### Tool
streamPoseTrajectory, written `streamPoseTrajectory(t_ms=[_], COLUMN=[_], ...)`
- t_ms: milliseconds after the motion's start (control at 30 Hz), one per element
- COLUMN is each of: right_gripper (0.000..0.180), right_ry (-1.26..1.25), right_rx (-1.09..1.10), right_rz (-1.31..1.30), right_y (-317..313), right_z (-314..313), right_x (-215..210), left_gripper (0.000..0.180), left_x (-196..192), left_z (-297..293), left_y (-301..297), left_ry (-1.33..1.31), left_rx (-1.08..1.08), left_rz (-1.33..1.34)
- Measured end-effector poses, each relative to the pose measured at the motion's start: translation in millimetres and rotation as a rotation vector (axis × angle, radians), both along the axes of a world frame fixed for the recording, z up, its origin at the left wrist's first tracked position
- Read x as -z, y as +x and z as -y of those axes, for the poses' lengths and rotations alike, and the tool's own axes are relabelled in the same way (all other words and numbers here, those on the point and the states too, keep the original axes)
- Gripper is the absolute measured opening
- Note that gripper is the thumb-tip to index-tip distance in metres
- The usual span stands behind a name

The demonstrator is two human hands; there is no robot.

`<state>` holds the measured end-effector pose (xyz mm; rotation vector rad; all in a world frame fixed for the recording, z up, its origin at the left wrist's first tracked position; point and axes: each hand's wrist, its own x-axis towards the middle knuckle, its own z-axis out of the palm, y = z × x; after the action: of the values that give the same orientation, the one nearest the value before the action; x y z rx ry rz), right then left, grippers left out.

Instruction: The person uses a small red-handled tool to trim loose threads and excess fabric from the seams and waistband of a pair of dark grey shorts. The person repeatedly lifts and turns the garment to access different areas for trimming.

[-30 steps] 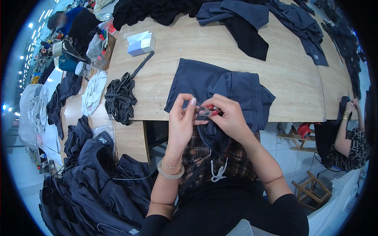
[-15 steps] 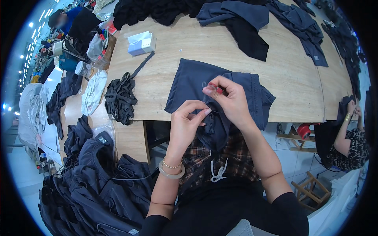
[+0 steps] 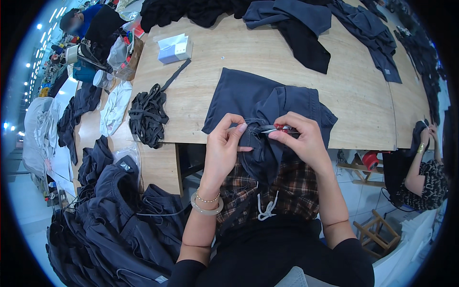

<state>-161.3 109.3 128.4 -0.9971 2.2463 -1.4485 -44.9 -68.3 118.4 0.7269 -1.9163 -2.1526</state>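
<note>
A dark blue-grey garment point(image 3: 244, 93) is spread over the near table edge and hangs onto my lap. My left hand point(image 3: 224, 141) has thumb and forefinger pinched on a fine loose thread point(image 3: 253, 120) above a stitched part of the cloth. In my right hand point(image 3: 302, 138) are small thread snips point(image 3: 282, 128) with red on the handle. Their metal blades point left, at the bunched cloth just right of my left fingertips. Whether the blades touch the thread, I cannot tell.
Dark cloth strips point(image 3: 147, 117) lie heaped left on the wooden table point(image 3: 191, 100), near a tissue box point(image 3: 175, 50). More dark garments point(image 3: 124, 220) pile up at my lower left. Dark cloth point(image 3: 287, 19) lies along the far side. A wooden stool point(image 3: 377, 232) and another person point(image 3: 423, 174) are right.
My right hand has come down and turned, bringing the snips' blades to the cloth beside my left hand. My left hand has shifted slightly up and left, its fingers still pinched.
</note>
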Motion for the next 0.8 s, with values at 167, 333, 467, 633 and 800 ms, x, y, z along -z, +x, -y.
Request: streamPoseTrajectory(t_ms=[167,333,467,633,800], right_gripper=[0.032,0.034,0.035,0.036,0.036], right_ry=[0.060,0.142,0.145,0.143,0.147], right_rx=[0.004,-0.027,-0.070,-0.088,-0.064], right_rz=[-0.213,-0.388,-0.394,-0.391,-0.342], right_y=[0.0,-1.5,-3.1,-5.1,-6.9], right_z=[3.3,9.6,12.1,13.0,11.9], right_x=[-2.1,-13.7,-14.5,-10.8,-13.0], left_gripper=[0.009,0.009,0.009,0.008,0.008], left_x=[-10.9,-9.4,-9.7,-10.7,-10.7], left_z=[-4.1,-6.1,-7.2,-7.2,-6.4], left_y=[-1.4,-2.3,-2.6,-3.6,-3.2], left_ry=[-0.033,-0.053,-0.058,-0.079,-0.069], left_rx=[0.035,0.035,0.047,0.054,0.060], left_rz=[0.032,0.023,0.035,0.047,0.054])
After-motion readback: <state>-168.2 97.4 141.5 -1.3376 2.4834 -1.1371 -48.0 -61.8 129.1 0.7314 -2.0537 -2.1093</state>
